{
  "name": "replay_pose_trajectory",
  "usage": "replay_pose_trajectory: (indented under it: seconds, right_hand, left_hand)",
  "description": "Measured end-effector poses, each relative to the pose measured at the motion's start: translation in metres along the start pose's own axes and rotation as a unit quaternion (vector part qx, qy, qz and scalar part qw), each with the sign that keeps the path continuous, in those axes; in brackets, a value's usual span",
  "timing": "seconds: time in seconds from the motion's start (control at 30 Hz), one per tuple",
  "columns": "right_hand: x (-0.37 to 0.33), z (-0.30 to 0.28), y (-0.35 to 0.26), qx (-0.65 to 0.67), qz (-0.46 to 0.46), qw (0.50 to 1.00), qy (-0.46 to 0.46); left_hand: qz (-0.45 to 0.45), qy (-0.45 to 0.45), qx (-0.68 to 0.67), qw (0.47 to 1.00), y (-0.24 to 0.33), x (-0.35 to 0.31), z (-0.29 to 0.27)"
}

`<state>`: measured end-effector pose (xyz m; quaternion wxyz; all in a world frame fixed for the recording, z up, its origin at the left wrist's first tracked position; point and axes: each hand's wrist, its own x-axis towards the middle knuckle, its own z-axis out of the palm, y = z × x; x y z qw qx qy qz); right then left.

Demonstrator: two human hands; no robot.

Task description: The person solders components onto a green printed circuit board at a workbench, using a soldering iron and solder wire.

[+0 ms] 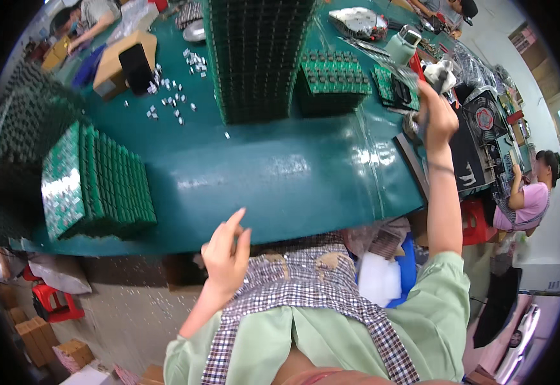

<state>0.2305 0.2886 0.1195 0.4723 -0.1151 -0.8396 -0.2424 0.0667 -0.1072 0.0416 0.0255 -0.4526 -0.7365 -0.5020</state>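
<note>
My left hand hangs at the table's front edge with nothing in it, its index finger stretched out and the other fingers loosely curled. My right hand is raised over the right side of the table, fingers closed and somewhat blurred. From those fingers a long, thin greyish tool reaches to the far left; blur hides its exact kind. Below and beyond it lie a few green circuit boards. Left of these stands a shorter stack of circuit boards with rows of dark parts on top.
A tall stack of boards rises at the far middle; more boards stand at the left. Small white parts lie scattered near a black phone and a cardboard box. A fan is at the right. Other people work nearby.
</note>
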Motion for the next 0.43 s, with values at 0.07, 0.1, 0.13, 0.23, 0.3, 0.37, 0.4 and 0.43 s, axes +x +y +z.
replay_pose_trajectory:
  seconds: [0.07, 0.1, 0.13, 0.23, 0.3, 0.37, 0.4, 0.43]
  right_hand:
    - [-0.028, -0.034, -0.030, 0.115, 0.030, 0.993, 0.008]
    - [-0.044, -0.051, -0.053, 0.180, 0.057, 0.982, 0.018]
    - [-0.067, -0.070, -0.080, 0.319, 0.175, 0.931, -0.026]
    - [-0.101, -0.089, -0.156, 0.508, 0.417, 0.731, -0.184]
    - [-0.122, -0.064, -0.183, 0.453, 0.249, 0.852, -0.083]
    - [-0.124, -0.052, -0.198, 0.461, 0.251, 0.848, -0.069]
    - [-0.119, -0.052, -0.202, 0.435, 0.242, 0.864, -0.081]
    - [-0.123, -0.054, -0.207, 0.439, 0.251, 0.859, -0.081]
  left_hand:
    - [0.021, -0.021, 0.012, 0.999, 0.007, 0.016, 0.017]
    - [0.048, -0.024, 0.017, 0.998, 0.007, 0.019, 0.023]
    - [0.031, -0.039, 0.015, 0.999, 0.006, 0.017, 0.027]
    - [0.100, -0.031, 0.021, 0.994, -0.013, 0.030, 0.029]
    - [0.173, -0.038, 0.070, 0.982, -0.027, 0.017, 0.027]
    - [0.188, -0.038, 0.085, 0.978, -0.038, 0.009, 0.024]
    - [0.177, -0.030, 0.095, 0.979, -0.041, 0.005, 0.023]
    - [0.165, -0.022, 0.104, 0.981, -0.042, 0.002, 0.023]
